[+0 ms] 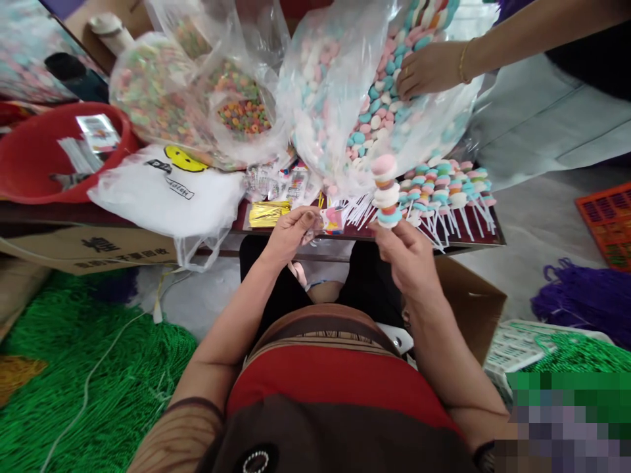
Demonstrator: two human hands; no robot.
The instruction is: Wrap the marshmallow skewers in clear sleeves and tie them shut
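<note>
My right hand (411,253) is closed round the lower end of a candy skewer (386,190), a stack of pink, white, orange and blue sweets held upright. In my left hand (292,235), thumb and fingers pinch a small clear printed plastic bag (331,220), which points toward the skewer. Gold twist ties (269,214) lie on the table just beyond my left hand. More printed bags (280,182) are heaped behind them. To the right of my right hand, finished-looking candy skewers (444,184) are piled with their white sticks (466,223) toward me.
Large clear sacks of pastel sweets (320,85) and ring-shaped candy (244,115) stand at the back. Another person's hand (428,69) reaches into the sweets. A red basin (34,154) and white bag (172,197) are left; a cardboard box (468,302) stands below right.
</note>
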